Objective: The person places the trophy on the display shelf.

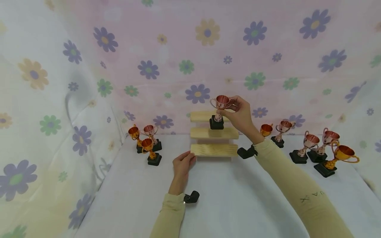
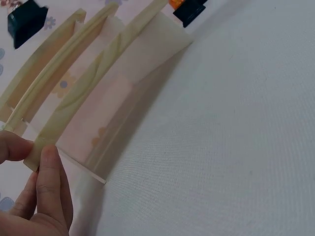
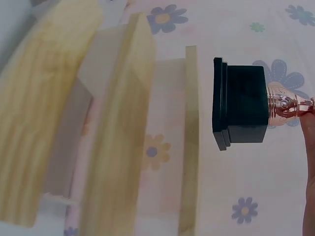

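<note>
Pinching a rose-gold trophy [image 1: 218, 116] upright in the right hand [image 1: 239, 114], just above the top slat [image 1: 199, 116] of the wooden stand [image 1: 214, 133]; gripping the lowest slat [image 1: 214, 150] by its left end in the left hand [image 1: 182, 165]; seemingly mid-placement, calling next for level lowering, then release

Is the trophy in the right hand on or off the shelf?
Off: the right wrist view shows a gap between the trophy's black base and the top board.

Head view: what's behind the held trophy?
Behind the trophy: the wooden top board and the flowered cloth. Its base covers part of that board, so that stretch can't be seen there.
</note>
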